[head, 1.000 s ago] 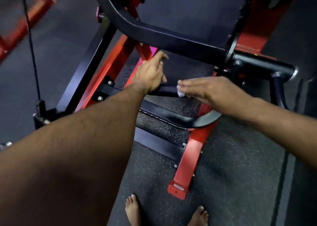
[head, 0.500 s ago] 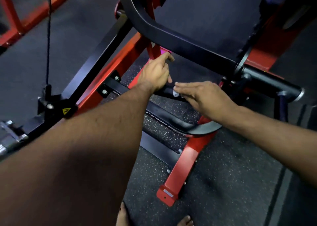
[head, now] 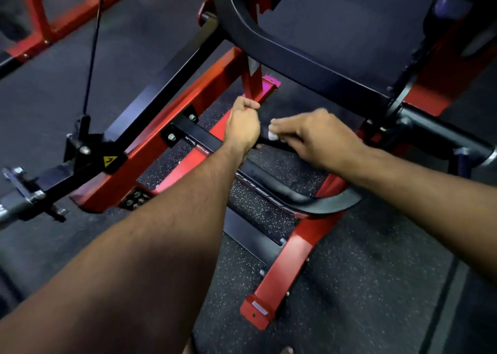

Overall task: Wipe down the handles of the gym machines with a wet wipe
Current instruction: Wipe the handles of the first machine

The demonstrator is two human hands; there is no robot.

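Observation:
A short black handle [head: 265,140] juts out low on the red-and-black gym machine, just above the speckled floor. My left hand [head: 243,123] has its fingers curled round the handle's left part. My right hand [head: 313,136] lies over the handle's right part with fingers stretched leftward, pressing a small white wet wipe [head: 273,136] against it. Only a corner of the wipe peeks out under my fingertips. The handle is mostly hidden by both hands.
A thick black curved arm [head: 295,60] crosses above my hands. A black curved bar [head: 309,200] and red frame legs [head: 282,273] lie below. A black padded roller [head: 441,136] sticks out at right. A cable [head: 92,47] and bolted bracket stand at left.
My left hand's index finger, earlier stretched up, has curled in with the rest round the handle. The right hand with the wipe has slid slightly along the handle. The view has shifted left and closer.

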